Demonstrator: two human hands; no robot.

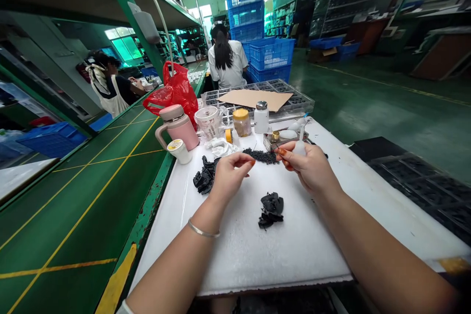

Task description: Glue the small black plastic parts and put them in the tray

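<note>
My left hand point(231, 171) is raised over the white table top, thumb and fingers pinched together; whatever is in the pinch is too small to make out. Across from it, my right hand point(312, 167) is closed, with a thin dark piece point(277, 147) at its fingertips. A white squeeze bottle point(300, 147) with an upright nozzle shows at the right hand's thumb and index finger; I cannot tell whether it is gripped or stands behind. Below and between the hands lies a small heap of black plastic parts point(271, 210). Another black pile point(204, 176) sits beside the left wrist, and tiny black pieces point(262, 156) are spread beyond the fingers.
Along the far side stand a pink mug point(180, 127), white tub point(179, 151), clear cup point(208, 121), yellow-lidded jar point(242, 122) and pump bottle point(261, 117). A green conveyor point(81, 201) borders the left. Cardboard point(257, 98) covers trays ahead; two people work beyond.
</note>
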